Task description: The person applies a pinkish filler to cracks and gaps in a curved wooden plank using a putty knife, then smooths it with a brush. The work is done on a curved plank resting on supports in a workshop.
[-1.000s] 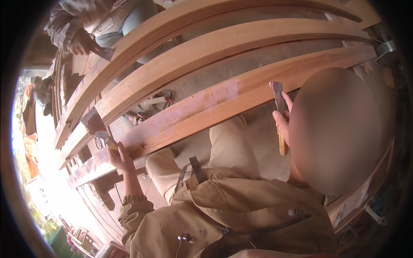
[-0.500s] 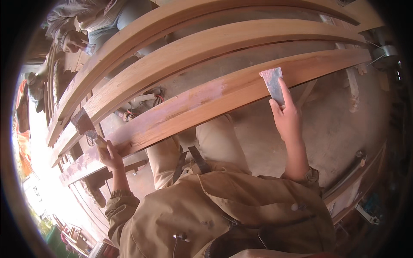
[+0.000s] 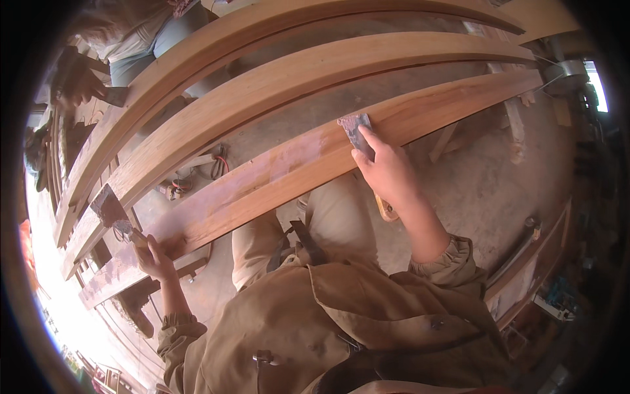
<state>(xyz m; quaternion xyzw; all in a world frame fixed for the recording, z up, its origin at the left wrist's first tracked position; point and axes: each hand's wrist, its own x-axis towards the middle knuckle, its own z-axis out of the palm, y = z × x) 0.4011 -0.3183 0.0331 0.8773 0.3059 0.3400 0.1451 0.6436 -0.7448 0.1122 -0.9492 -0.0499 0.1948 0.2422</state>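
My right hand (image 3: 388,167) is closed round a putty knife (image 3: 357,134). Its blade carries pinkish filler along the edge and is at the upper face of the nearest wooden beam (image 3: 433,115); a wooden handle end shows below the palm. Pinkish filler (image 3: 262,167) is smeared along the beam to the left of the blade. At the beam's left part, my left hand (image 3: 156,259) grips a second, wider putty knife (image 3: 111,210) coated with dark filler, its blade pointing up and away from me.
Two more wooden beams (image 3: 315,60) run beyond the nearest one. At the upper left a co-worker's hand (image 3: 75,79) holds a scraper (image 3: 115,96) near the farthest beam. Tools with red cable (image 3: 220,164) lie on the floor. Boards (image 3: 535,259) stand at the right.
My right hand and its putty knife have moved left along the beam, and the blade has tilted. My left hand still holds its knife. The co-worker's hand has shifted.
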